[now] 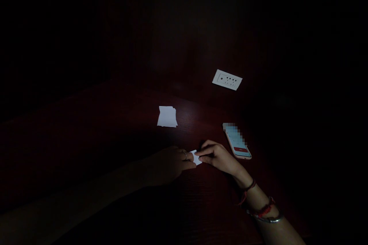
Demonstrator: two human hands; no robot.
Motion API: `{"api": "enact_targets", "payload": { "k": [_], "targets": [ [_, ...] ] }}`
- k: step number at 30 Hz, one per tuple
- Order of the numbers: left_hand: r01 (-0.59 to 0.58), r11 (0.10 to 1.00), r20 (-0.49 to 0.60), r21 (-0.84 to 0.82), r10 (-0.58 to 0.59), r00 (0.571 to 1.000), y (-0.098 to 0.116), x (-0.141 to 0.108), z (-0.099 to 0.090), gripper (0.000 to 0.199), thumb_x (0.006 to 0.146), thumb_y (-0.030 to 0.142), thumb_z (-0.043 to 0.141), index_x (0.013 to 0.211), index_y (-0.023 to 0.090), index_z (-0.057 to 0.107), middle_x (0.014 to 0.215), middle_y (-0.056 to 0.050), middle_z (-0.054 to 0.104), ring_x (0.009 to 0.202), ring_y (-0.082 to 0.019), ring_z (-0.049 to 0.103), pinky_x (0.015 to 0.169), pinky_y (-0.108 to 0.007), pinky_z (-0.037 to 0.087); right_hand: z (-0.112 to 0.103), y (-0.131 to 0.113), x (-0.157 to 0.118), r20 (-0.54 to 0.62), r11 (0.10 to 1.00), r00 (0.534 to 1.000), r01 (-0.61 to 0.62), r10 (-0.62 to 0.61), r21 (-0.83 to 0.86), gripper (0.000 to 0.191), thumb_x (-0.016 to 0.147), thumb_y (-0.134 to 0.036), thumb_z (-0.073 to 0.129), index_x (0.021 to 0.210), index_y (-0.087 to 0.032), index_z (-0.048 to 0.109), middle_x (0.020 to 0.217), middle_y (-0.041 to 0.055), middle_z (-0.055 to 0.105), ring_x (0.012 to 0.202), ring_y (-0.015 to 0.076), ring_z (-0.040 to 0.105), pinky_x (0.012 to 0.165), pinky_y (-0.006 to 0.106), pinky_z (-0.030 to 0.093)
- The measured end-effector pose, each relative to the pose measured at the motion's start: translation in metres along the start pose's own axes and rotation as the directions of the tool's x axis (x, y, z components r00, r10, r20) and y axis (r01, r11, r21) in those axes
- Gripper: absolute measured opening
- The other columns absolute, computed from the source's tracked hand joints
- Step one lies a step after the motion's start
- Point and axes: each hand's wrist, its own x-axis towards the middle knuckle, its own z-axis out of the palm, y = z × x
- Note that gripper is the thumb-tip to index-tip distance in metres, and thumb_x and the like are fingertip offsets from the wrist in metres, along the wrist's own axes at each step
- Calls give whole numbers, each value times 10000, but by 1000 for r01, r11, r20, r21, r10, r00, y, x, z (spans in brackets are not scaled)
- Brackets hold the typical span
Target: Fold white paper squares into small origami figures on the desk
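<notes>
Between my two hands is a small piece of white paper (196, 158), just above or on the dark reddish table; I cannot tell which. My left hand (172, 164), with a ring on one finger, grips its left side and covers part of it. The thumb and fingers of my right hand (218, 157) pinch its right side. A small stack of white paper sheets (167, 116) lies farther back, its edges slightly uneven.
To the right of my right hand lies a phone (238, 143) with its screen lit. A white socket panel (227, 79) is set in the dark surface behind. The table (195, 206) is dimly lit, and the surroundings fade into black.
</notes>
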Motion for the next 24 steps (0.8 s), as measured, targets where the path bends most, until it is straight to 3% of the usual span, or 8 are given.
{"api": "enact_targets", "payload": {
  "k": [7, 14, 24],
  "targets": [
    [28, 995, 58, -98, -23, 998, -2, -4, -12, 454, 736, 44, 421, 1133, 256, 480, 1166, 8, 498, 868, -160, 524, 721, -263, 371, 0, 1, -1, 8, 999, 1000, -13, 13, -45, 233, 731, -208, 585, 950, -267, 639, 873, 18, 525, 779, 121, 510, 733, 247, 404],
    [-42, 973, 42, -228, 53, 998, -2, -5, -23, 426, 720, 35, 416, 1104, 201, 497, 1196, -33, 487, 1062, -172, 466, 856, -291, 363, -1, 3, -1, 16, 999, 999, -29, 29, -39, 245, 729, -216, 589, 965, -267, 632, 845, 18, 529, 767, 122, 508, 729, 245, 404],
    [2, 953, 92, -301, 27, 995, -4, -8, -24, 554, 620, -32, 405, 1108, 218, 486, 1225, -25, 459, 1134, -174, 399, 907, -323, 335, -1, 4, -1, 18, 999, 999, -37, 38, -22, 241, 728, -218, 589, 961, -260, 635, 824, 18, 534, 747, 123, 510, 713, 246, 408]
  ]
}}
